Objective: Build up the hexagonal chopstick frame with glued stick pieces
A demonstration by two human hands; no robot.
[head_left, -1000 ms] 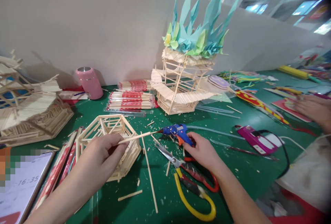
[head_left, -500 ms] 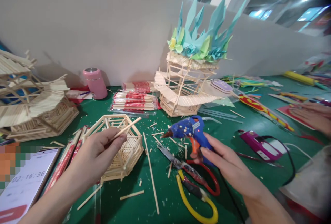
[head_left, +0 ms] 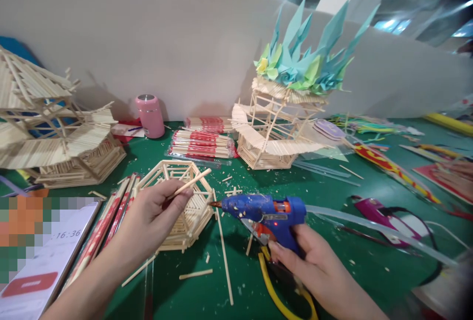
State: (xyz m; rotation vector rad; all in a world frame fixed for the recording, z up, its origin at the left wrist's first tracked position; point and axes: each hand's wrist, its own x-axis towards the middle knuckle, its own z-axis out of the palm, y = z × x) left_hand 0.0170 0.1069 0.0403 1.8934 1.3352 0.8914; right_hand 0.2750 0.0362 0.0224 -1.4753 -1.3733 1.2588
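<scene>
On a green worktop (head_left: 192, 295), an open frame of thin wooden sticks (head_left: 186, 245) sat well in from the back edge. The left hand (head_left: 148, 216) pinched a short stick (head_left: 199, 178) above it; the right hand (head_left: 318, 266) gripped a blue glue gun (head_left: 251, 207) — nozzle pointing left, close to the frame's right side. The step in hand seemed to be positioning stick and gun — the next move called for steady alignment, with fingers clear of the nozzle.

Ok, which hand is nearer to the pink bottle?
Left. The left hand is this side of the pink bottle, not touching it; the right hand is farther off, to the right.
</scene>
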